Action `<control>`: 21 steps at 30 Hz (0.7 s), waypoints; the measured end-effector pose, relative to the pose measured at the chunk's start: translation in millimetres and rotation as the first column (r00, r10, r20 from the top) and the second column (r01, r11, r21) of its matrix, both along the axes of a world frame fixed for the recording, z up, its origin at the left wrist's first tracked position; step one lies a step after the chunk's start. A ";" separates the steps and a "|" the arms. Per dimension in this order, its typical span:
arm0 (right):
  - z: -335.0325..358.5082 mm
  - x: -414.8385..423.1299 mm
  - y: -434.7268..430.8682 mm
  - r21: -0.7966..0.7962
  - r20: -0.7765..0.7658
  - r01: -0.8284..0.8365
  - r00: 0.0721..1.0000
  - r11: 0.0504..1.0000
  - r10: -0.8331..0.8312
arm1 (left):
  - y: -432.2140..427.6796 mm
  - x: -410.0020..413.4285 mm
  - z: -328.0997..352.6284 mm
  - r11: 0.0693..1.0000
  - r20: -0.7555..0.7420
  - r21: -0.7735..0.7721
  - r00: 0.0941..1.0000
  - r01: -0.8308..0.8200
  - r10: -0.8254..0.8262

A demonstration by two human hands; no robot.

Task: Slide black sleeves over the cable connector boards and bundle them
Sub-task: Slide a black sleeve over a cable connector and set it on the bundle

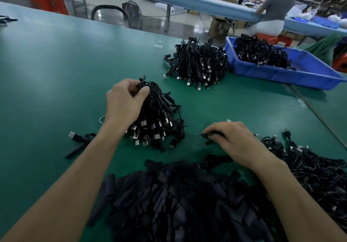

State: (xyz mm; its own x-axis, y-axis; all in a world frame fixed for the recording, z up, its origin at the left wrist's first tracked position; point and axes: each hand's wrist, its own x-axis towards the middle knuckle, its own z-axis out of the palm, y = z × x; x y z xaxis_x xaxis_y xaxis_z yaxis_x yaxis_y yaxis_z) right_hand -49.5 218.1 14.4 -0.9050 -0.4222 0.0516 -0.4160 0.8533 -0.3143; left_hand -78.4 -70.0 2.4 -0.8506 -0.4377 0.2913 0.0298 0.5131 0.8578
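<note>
**Bundling in hand at the cable bench**

My left hand [125, 100] clenches the top of a half-built bundle [155, 114] of black cables standing mid-bench, its USB plugs [144, 124] splayed at the foot; my right hand [232, 140], just to the right of it, curls its fingers round a single cable [208, 134] lying on the bench [56, 68], one thin end poking out leftward; whether its board already wears a sleeve I cannot tell. The loose sleeves [178, 194] lie heaped nearest me, the waiting cables [309, 168] to their right; a finished bundle [197, 67] sits farther off beside a blue tray [281, 76] holding more. By my reckoning this is the gathering step; next the right hand must lift its cable across and tuck it under the left hand's grip without loosening the rest.
</note>
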 end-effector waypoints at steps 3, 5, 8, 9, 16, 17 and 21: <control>-1.9 -6.8 -1.8 -0.221 -0.005 0.016 1.000 0.975 -0.017 | 3.9 -1.8 -0.7 0.998 0.065 -0.060 0.998 0.023 -0.019; -6.1 -9.4 -3.0 -0.333 0.041 0.042 0.999 0.942 -0.030 | 10.7 0.0 2.4 0.989 0.082 -0.147 0.997 0.027 -0.015; -13.0 -13.8 -0.9 -0.431 0.126 0.092 0.991 0.898 -0.041 | 30.7 17.9 12.5 0.957 -0.164 -0.283 0.986 -0.066 0.020; -14.5 -15.4 -0.3 -0.454 0.151 0.102 0.988 0.885 -0.036 | 39.5 25.7 16.6 0.948 -0.292 -0.311 0.956 -0.070 -0.025; -11.2 -19.0 9.1 -0.530 0.224 0.012 0.966 0.848 0.126 | 105.3 50.0 5.2 0.784 0.100 -0.193 0.807 0.590 -0.582; -10.2 -17.6 10.2 -0.535 0.238 0.006 0.961 0.845 0.143 | 110.7 48.2 -0.9 0.779 0.126 -0.146 0.793 0.609 -0.596; -11.5 -15.1 12.9 -0.561 0.219 -0.012 0.962 0.828 0.163 | 115.2 37.7 -14.8 0.819 0.082 0.076 0.815 0.569 -0.574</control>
